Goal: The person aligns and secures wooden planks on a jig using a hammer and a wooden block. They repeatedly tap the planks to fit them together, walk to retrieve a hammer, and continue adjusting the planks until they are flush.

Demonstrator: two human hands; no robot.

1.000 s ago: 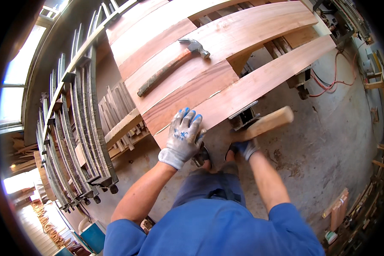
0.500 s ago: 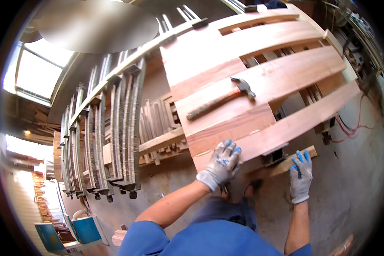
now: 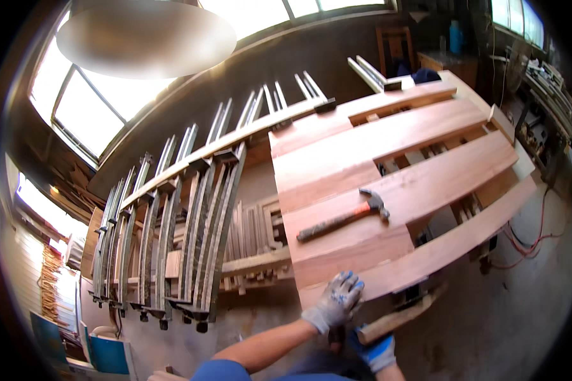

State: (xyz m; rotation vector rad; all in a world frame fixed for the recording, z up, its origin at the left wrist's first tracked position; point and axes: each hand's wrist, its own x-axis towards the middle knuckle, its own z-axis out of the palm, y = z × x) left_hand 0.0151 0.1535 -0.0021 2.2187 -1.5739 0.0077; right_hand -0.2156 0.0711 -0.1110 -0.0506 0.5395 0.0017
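- Workshop, dim; bright skylights (image 3: 76, 101) upper left, concrete floor (image 3: 489, 330) underfoot, a red cable (image 3: 527, 238) trailing across it on the right.
- Row of long bar clamps (image 3: 171, 235) stands racked to the left of the work.
- Wide reddish boards (image 3: 388, 184) lie side by side on a bench frame, gaps between some of them.
- Claw hammer (image 3: 346, 216) rests loose on the middle board, head to the right, well apart from both hands.
- Left hand (image 3: 333, 301), grey glove with blue fingertips, lies flat and spread, palm down on the near corner of the nearest board (image 3: 438, 254); fingers open, gripping nothing.
- Right hand (image 3: 375, 349), blue-palmed glove, sits low under the board edge, closed round the near end of a short wooden stick (image 3: 403, 314) that runs along beneath the near board.
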